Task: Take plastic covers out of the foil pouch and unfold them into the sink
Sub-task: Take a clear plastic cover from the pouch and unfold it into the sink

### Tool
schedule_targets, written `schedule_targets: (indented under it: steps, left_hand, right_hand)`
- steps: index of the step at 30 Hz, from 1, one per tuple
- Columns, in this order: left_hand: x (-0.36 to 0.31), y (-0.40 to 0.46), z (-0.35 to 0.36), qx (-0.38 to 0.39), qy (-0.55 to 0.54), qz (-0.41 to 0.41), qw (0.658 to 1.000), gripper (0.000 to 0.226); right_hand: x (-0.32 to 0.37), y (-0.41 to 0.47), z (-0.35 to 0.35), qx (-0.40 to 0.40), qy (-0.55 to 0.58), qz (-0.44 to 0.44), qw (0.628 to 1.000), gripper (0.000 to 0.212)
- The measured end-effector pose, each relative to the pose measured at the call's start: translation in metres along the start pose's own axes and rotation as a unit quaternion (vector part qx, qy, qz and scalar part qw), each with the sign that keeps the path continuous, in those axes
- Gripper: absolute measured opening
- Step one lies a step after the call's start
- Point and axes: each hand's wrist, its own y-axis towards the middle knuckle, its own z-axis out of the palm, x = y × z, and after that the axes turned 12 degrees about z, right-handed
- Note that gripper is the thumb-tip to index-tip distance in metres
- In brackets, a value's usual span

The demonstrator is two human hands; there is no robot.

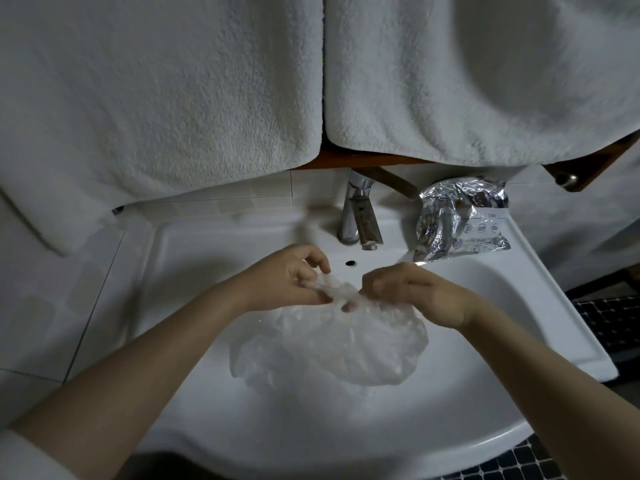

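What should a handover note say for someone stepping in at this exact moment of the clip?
Left hand and right hand: both pinch the bunched edge of a clear plastic cover over the sink.
Another opened cover already lies in the basin below.
Foil pouch: torn open, lying on the rim right of the tap.
Done: at least one cover unfolded.
Left: spread the held one and drop it in; whether the pouch holds more cannot be seen.
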Motion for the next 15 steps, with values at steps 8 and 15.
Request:
schedule_targets:
  steps: [8,15]
  left_hand:
    - [-0.014,-0.001,-0.005,-0.067,0.07,0.006,0.995,0.028]
    - [-0.011,0.011,-0.009,-0.178,0.112,-0.006,0.978,0.047]
  right_hand:
    - [-0.024,0.009,-0.003,-0.383,-0.323,0.018,0.865,0.033]
    - [0.002,0.009,-0.019,-0.472,-0.312,0.115,0.816,0.009]
